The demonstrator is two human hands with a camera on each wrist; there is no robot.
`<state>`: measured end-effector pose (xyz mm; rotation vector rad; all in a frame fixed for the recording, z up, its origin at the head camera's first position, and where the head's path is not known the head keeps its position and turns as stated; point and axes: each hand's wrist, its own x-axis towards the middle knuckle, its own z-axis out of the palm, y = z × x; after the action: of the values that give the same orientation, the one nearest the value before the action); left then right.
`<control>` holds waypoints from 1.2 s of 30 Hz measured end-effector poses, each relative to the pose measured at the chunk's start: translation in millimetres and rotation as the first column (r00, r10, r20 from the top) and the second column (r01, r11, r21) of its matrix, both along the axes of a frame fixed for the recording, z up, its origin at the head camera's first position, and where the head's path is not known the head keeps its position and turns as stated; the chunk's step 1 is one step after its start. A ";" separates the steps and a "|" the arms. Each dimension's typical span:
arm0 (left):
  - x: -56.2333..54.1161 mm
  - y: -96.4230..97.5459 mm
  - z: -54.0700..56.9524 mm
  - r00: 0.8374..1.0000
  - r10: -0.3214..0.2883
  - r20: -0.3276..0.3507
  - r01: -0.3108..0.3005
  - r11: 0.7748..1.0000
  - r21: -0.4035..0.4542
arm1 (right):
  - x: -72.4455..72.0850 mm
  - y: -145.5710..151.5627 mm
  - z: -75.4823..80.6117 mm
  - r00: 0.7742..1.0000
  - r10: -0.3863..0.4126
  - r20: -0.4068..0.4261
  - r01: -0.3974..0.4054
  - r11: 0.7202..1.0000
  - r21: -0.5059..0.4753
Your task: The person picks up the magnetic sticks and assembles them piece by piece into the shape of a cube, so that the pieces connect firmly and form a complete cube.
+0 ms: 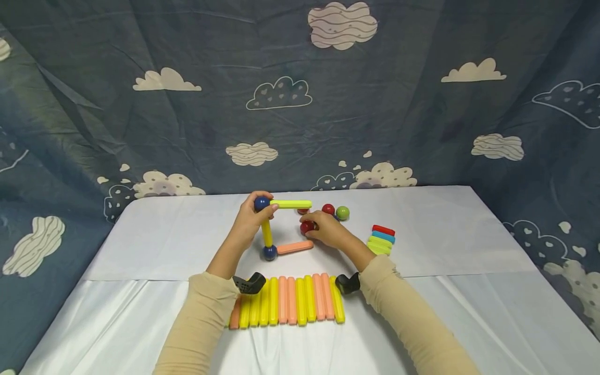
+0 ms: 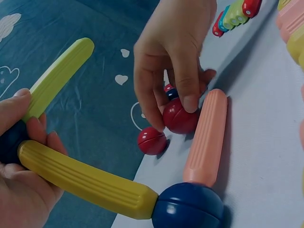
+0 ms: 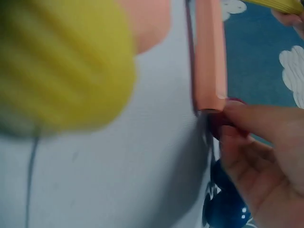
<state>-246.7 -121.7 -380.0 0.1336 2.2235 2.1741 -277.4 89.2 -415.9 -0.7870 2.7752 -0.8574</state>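
Note:
In the head view my left hand (image 1: pixel 245 223) holds the upper blue ball (image 1: pixel 261 203) of a magnetic-looking frame. A lime stick (image 1: pixel 294 204) points right from that ball, and a yellow stick (image 1: pixel 266 233) leads down to a second blue ball (image 1: pixel 270 253) on the table. From this lower ball a salmon stick (image 1: pixel 295 247) reaches right. My right hand (image 1: pixel 334 233) pinches a red ball (image 2: pixel 180 117) close to the salmon stick's free end; whether they touch, I cannot tell. The right wrist view shows that ball (image 3: pixel 219 127) partly hidden by fingers.
A row of yellow and salmon sticks (image 1: pixel 287 300) lies in front, between my forearms. Behind my right hand are another red ball (image 1: pixel 328 209), a green ball (image 1: pixel 342 213) and dark blue balls (image 3: pixel 227 208). Short coloured sticks (image 1: pixel 382 239) lie to the right.

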 end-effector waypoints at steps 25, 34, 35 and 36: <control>-5.5 -6.2 -11.3 0.992 0.120 -0.037 -0.125 0.957 -0.261 | 11.4 7.4 27.1 0.954 -0.102 0.281 0.279 0.643 -0.713; -6.7 -8.9 -18.3 0.957 0.285 -0.062 -0.282 0.852 -0.440 | 8.4 -7.2 18.5 0.952 -0.127 0.278 0.293 0.637 -0.713; -6.4 -9.6 -18.8 0.957 0.286 -0.047 -0.278 0.858 -0.432 | 8.3 -7.6 17.8 0.947 -0.138 0.289 0.308 0.640 -0.703; -6.1 -10.7 -19.3 0.959 0.280 -0.034 -0.267 0.866 -0.424 | 8.1 -7.8 16.9 0.942 -0.149 0.301 0.323 0.644 -0.693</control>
<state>-252.8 -132.4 -399.3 -0.2387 2.7789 1.7118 -269.4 81.3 -399.0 -0.3410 2.3033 -2.0563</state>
